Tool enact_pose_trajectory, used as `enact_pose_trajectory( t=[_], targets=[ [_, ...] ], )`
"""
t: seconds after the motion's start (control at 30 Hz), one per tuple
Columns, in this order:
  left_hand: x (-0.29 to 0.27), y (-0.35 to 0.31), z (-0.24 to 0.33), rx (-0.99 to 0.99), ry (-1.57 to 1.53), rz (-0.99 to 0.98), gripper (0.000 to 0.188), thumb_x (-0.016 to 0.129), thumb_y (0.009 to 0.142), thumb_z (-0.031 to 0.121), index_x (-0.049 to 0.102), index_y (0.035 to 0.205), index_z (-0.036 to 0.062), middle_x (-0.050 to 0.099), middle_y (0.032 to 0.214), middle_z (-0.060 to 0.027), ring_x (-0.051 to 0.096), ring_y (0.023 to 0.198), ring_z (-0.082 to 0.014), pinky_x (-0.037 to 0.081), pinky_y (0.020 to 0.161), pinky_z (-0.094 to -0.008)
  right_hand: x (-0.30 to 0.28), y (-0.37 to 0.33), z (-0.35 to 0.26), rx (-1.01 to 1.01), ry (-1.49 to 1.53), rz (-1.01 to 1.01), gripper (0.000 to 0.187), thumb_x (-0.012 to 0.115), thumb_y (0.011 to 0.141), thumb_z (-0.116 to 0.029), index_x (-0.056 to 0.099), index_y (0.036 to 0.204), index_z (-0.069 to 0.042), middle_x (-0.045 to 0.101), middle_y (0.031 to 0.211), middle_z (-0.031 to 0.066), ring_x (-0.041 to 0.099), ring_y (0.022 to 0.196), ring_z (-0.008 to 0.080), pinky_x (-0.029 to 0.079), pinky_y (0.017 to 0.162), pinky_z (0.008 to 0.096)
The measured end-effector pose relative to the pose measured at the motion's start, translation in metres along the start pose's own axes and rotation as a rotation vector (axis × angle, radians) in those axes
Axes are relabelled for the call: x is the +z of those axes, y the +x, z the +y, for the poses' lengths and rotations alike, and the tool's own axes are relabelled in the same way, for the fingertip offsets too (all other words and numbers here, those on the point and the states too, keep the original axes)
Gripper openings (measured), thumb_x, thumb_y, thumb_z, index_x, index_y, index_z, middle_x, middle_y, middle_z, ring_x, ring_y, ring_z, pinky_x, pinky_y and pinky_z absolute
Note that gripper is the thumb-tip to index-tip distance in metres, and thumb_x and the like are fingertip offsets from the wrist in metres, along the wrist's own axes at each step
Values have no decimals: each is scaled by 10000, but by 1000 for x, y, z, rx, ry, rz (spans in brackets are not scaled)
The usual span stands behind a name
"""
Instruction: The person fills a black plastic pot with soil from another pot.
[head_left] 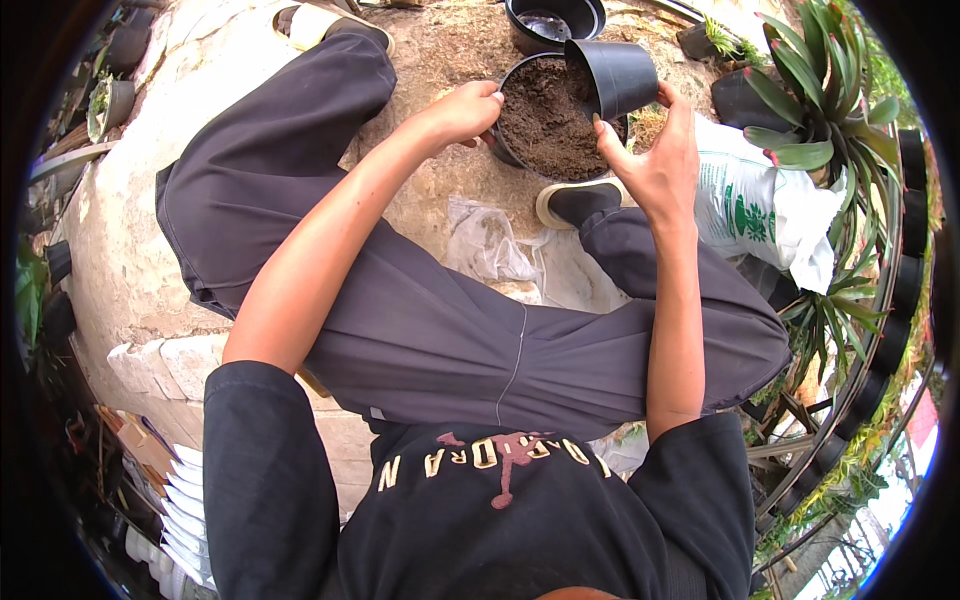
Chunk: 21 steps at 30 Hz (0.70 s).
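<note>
My left hand (465,115) is closed on the left rim of a wide black basin (506,153) that holds loose brown soil (545,115). In my right hand (655,155) is a smaller black plant pot (620,78), gripped with the thumb near its rim and the fingers by its base. The pot lies tipped on its side above the right part of the basin, its mouth facing left over the soil. Whether any soil is left inside the pot cannot be seen.
Beyond the basin stands another black pot (555,22). A white printed sack (750,205) leans at the right, beside spiky green plants (820,90). A clear plastic bag (488,242) lies between my legs. Stacked white items (185,515) sit at the lower left.
</note>
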<state>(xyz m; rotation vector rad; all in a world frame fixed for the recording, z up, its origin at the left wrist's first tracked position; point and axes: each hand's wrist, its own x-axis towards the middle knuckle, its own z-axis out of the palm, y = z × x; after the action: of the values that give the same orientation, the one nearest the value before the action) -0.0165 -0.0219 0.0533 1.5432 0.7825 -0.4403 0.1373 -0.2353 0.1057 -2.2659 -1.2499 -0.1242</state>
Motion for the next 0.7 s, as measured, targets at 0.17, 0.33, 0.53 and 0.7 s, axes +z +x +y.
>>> enact_pose_trajectory(
  t=[0.17, 0.33, 0.53, 0.7],
  targets=[
    [0, 3, -3, 4, -6, -16, 552, 370, 1141, 311, 380, 1595, -2, 528, 1550, -196, 730, 1121, -289, 555, 1031, -482, 15, -12, -1, 29, -160, -174, 851, 825, 794, -464, 503, 1440, -13, 633, 1270, 196, 709, 1069, 393, 599, 872, 481],
    [-1, 4, -1, 2, 0, -38, 503, 370, 1140, 306, 455, 1539, 12, 585, 1490, -179, 724, 1127, -288, 551, 1036, -495, 41, -19, -13, 119, -78, -277, 858, 833, 774, -449, 521, 1446, -15, 643, 1311, 206, 694, 1143, 386, 580, 940, 475],
    [-2, -1, -2, -8, -14, -26, 469, 373, 1138, 290, 493, 1507, 27, 627, 1428, -154, 716, 1136, -275, 549, 1046, -493, 27, -15, -16, 75, 86, -362, 859, 815, 758, -352, 505, 1484, -12, 625, 1407, 233, 636, 1286, 387, 522, 1071, 459],
    [-2, -2, 5, -53, -35, 3, 506, 378, 1130, 283, 450, 1556, 18, 563, 1508, -157, 718, 1125, -283, 546, 1051, -497, -5, -19, -7, -19, 145, -407, 844, 774, 749, -224, 483, 1523, -55, 613, 1433, 224, 607, 1325, 401, 489, 1119, 466]
  ],
)
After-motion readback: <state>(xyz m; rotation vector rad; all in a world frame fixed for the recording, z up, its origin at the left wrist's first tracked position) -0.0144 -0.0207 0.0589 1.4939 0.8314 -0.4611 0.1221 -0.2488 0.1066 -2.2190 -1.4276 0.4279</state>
